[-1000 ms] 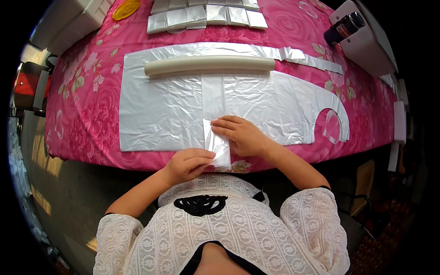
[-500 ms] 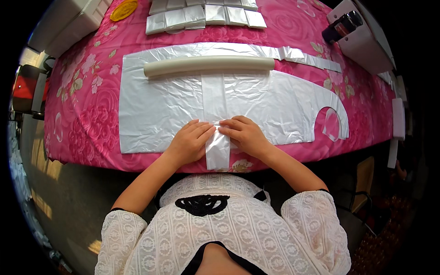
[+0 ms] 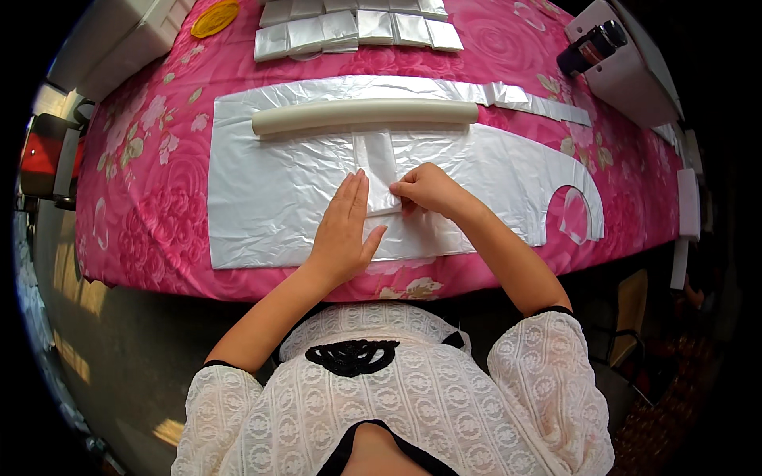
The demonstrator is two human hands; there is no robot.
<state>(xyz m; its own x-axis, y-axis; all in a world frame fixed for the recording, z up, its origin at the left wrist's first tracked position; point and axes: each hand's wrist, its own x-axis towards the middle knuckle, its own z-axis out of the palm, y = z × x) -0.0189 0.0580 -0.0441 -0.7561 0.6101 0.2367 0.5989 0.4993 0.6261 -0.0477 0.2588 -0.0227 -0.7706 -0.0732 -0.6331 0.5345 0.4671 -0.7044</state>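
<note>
Pink rose-printed tablecloth (image 3: pixel 159 222) covers the work surface; clock positions taken from the strip. Folded strip of silvery-white plastic film (image 3: pixel 375 159) lies on the wide, crinkled silvery sheet (image 3: pixel 274 186), its 12 o'clock end reaching the smooth cream cylindrical roller (image 3: pixel 365 113); whether it runs beneath cannot be told.

Left hand (image 3: pixel 340 226), 7 o'clock: flat, fingers together, thumb spread, fingertips at the strip's edge, grasping nothing. Right hand (image 3: pixel 435 194), 4 o'clock: curled, thumb and fingers apparently pinching the strip's right edge.

Step, judged: folding and aligning the strip. Next move probably calls for level edges and a pressed crease.

Room: flat sheet at 9 and 3 o'clock; roller limits 12; table edge near at 6.
</note>
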